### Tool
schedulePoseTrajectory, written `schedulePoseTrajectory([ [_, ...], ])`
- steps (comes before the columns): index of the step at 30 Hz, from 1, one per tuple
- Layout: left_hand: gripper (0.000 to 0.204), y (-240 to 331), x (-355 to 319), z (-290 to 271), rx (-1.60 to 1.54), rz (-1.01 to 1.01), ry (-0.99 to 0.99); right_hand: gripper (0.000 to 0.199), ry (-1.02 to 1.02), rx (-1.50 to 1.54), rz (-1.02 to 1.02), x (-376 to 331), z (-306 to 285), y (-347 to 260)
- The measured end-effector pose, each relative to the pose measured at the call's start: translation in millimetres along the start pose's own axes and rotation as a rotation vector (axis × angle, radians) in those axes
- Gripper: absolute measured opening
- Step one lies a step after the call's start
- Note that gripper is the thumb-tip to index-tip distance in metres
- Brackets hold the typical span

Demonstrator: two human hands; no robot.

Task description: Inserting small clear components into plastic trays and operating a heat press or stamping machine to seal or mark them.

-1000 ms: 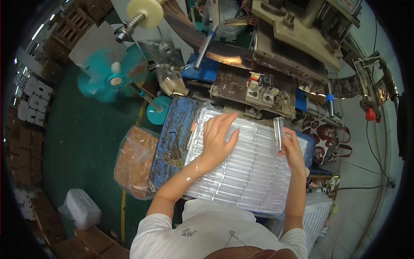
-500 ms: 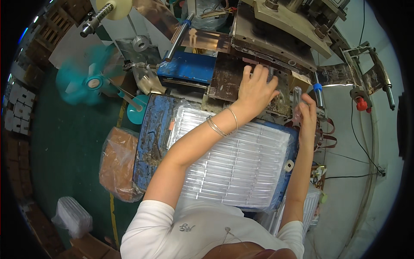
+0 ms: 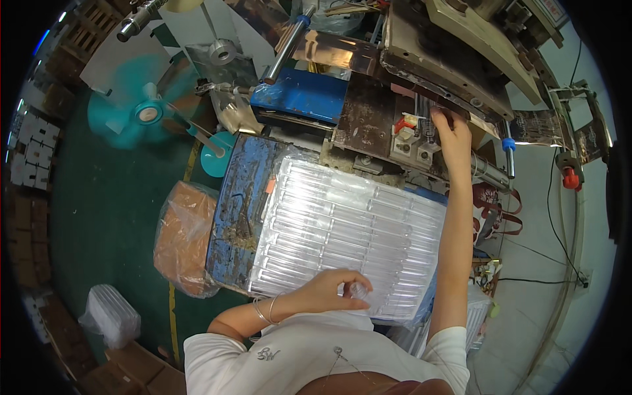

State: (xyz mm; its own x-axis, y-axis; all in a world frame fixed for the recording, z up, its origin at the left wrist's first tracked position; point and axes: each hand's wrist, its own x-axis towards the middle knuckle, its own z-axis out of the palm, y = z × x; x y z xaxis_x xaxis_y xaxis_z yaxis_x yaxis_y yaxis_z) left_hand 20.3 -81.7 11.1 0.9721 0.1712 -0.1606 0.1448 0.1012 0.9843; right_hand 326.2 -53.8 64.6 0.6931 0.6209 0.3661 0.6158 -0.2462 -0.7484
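At the tray's near edge, my left hand is closed round a clear plastic piece, which looks like a short tube. Beneath and ahead of it lies a tray of clear plastic tubes, laid in rows in clear wrap. Reaching under the press head, my right hand has its fingers bent together at a clear plastic tube on the fixture. The fingertips partly hide that tube. Small metal blocks sit on the dark press plate beside this hand.
A blue worktable carries the tray. Left of it are a wrapped brown bundle and a spinning teal fan. Metal rollers and copper-coloured foil run by the press. A red knob hangs at the right.
My left hand has drawn back from the press plate to the tray's near edge with a clear piece. My right hand has moved forward from the press's right side to the fixture.
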Motion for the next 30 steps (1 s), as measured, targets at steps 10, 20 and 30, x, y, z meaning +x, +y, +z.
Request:
schedulePoseTrajectory([
  [10, 0.04, -45.5, -11.9, 30.7, -0.689, -0.561, -0.412, 0.043, 0.065, 0.334, 0.059, 2.7, 17.3, 12.0],
  [20, 0.054, -49.5, -14.3, 32.0, -0.629, -0.422, -0.552, 0.047, 0.051, 0.564, 0.18, -2.1, 18.7, 7.0],
  [30, 0.056, -49.9, -13.8, 24.2, -0.618, -0.354, -0.45, 0.045, 0.077, 0.528, 0.123, -3.0, 24.6, -1.2],
])
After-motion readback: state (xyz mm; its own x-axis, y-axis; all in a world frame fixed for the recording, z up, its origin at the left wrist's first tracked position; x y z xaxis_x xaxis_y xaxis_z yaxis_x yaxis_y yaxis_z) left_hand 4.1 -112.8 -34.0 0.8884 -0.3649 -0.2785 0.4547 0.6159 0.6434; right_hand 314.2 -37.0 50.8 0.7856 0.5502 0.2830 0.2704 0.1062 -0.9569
